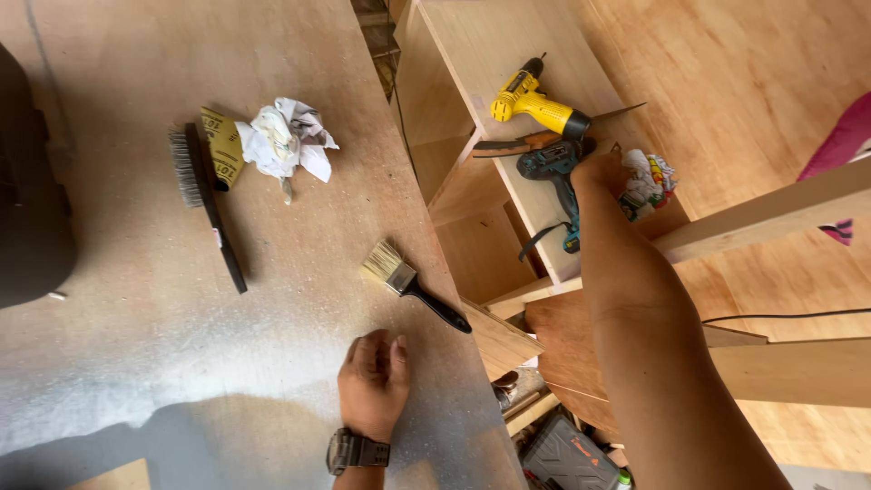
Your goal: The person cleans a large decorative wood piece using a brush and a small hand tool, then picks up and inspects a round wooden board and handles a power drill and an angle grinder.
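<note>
Resting flat, fingers loosely together, the left hand point(374, 381) lies palm-down on the dusty grey-brown board worktop point(136, 308), holding nothing; a dark wristwatch point(356, 450) sits on its wrist. Just beyond its fingertips lies the black-handled flat paintbrush with pale bristles point(413, 284), close but not touching. The right hand point(606, 172) reaches far out over the open plywood cabinet frame point(472, 54), closed around a crumpled multicoloured rag point(648, 183). Right beside that hand, on the cabinet panel, lie a teal cordless drill point(555, 177), a pair of orange-handled pliers point(513, 144), and, farther from the hand, a yellow cordless drill point(535, 104). Well away from the paintbrush, across the worktop, sit a crumpled white cloth point(283, 138), a folded yellow sheet of sandpaper point(222, 145) and a long black wire brush point(204, 204).
</note>
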